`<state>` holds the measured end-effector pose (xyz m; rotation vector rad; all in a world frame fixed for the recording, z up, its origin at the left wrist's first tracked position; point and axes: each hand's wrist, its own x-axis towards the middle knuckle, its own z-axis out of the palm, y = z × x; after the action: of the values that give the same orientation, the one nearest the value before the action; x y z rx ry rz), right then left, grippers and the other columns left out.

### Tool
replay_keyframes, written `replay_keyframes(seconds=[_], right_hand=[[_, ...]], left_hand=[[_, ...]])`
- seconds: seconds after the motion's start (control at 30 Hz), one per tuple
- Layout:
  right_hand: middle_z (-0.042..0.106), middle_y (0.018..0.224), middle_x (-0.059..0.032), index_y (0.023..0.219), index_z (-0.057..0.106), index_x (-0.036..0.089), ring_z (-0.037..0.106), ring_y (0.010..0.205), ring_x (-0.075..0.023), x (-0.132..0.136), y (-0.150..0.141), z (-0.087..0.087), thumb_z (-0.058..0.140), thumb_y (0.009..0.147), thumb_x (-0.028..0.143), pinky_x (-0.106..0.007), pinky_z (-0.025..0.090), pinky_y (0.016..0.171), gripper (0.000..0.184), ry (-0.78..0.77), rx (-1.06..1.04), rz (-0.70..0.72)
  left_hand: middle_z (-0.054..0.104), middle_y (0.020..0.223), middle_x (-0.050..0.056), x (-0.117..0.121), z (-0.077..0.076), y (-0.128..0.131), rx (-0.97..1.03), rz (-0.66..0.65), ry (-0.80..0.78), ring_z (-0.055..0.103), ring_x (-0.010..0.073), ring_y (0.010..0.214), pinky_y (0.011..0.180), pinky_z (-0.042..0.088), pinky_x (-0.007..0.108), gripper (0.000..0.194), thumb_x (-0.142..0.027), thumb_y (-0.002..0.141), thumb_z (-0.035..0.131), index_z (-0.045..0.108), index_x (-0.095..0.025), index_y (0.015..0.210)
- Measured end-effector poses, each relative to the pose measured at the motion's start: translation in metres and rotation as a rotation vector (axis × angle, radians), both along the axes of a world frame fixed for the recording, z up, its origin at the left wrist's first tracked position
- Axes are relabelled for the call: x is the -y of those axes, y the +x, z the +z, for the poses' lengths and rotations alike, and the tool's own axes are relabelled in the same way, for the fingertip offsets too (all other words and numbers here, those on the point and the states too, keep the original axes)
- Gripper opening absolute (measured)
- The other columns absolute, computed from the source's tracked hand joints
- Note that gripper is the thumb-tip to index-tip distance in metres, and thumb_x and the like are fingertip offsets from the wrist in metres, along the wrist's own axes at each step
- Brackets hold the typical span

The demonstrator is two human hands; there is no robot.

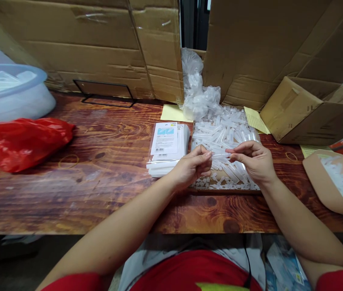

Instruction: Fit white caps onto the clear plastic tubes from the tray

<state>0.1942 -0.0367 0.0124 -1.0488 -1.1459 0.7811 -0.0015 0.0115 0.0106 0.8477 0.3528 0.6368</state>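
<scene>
My left hand point(193, 165) and my right hand point(254, 161) meet over a shallow tray point(232, 191). Between them is a thin translucent plastic tube point(219, 155), lying roughly level, with one end pinched by the fingertips of each hand. Underneath, the tray is heaped with similar clear tubes point(219, 131). Small white plastic pieces point(216, 184) are scattered along its near side. Left of the tray, close to my left wrist, lies a stack of flat clear packets with printed cards point(164, 139).
On the left are a red plastic bag point(28, 141), a rubber band point(68, 161) and a large pale tub point(13, 99). A black wire stand point(107, 104) and crumpled clear plastic point(201, 97) stand behind. A cardboard box point(298, 109) and a beige container of white pieces point(323, 182) are at right.
</scene>
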Motion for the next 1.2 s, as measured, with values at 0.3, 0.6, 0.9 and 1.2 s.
replay_keyframes(seconds=[0.3,0.6,0.9,1.2], right_hand=[[0.078,0.076,-0.0018,0.07,0.073,0.02,0.07,0.06,-0.014,-0.002,-0.011,-0.002,0.093,0.054,0.032,-0.028,0.062,0.06,0.028,-0.111,-0.112,0.001],[0.078,0.077,-0.0024,0.076,0.074,0.019,0.073,0.066,-0.016,-0.01,0.016,0.012,0.093,0.057,0.037,-0.03,0.061,0.065,0.031,-0.244,0.003,0.262],[0.076,0.105,-0.0094,0.103,0.073,0.016,0.07,0.097,-0.021,-0.134,-0.012,0.041,0.059,0.093,0.023,-0.034,0.053,0.087,0.018,-0.167,1.233,0.206],[0.077,0.101,-0.0124,0.093,0.077,0.015,0.068,0.094,-0.0269,-0.191,-0.042,0.017,0.065,0.073,0.002,-0.031,0.048,0.08,0.026,-0.28,1.614,0.27]], left_hand=[[0.03,0.051,-0.012,0.005,-0.008,0.006,0.004,0.082,0.057,0.024,0.0036,0.045,0.049,0.024,0.018,0.049,-0.042,0.073,0.08,0.036,-0.021,0.075],[0.037,0.057,-0.011,0.013,-0.011,0.012,-0.07,0.206,0.206,0.03,0.0055,0.049,0.053,0.027,0.021,0.042,-0.047,0.078,0.071,0.038,-0.022,0.08],[0.052,0.072,-0.003,0.021,-0.019,0.007,-0.341,0.316,0.608,0.048,0.0138,0.071,0.07,0.037,0.027,0.021,-0.038,0.084,0.058,0.047,-0.02,0.078],[0.056,0.079,0.0,0.026,-0.017,0.007,-0.392,0.275,0.629,0.051,0.0169,0.079,0.073,0.038,0.028,0.018,-0.035,0.078,0.059,0.049,-0.02,0.075]])
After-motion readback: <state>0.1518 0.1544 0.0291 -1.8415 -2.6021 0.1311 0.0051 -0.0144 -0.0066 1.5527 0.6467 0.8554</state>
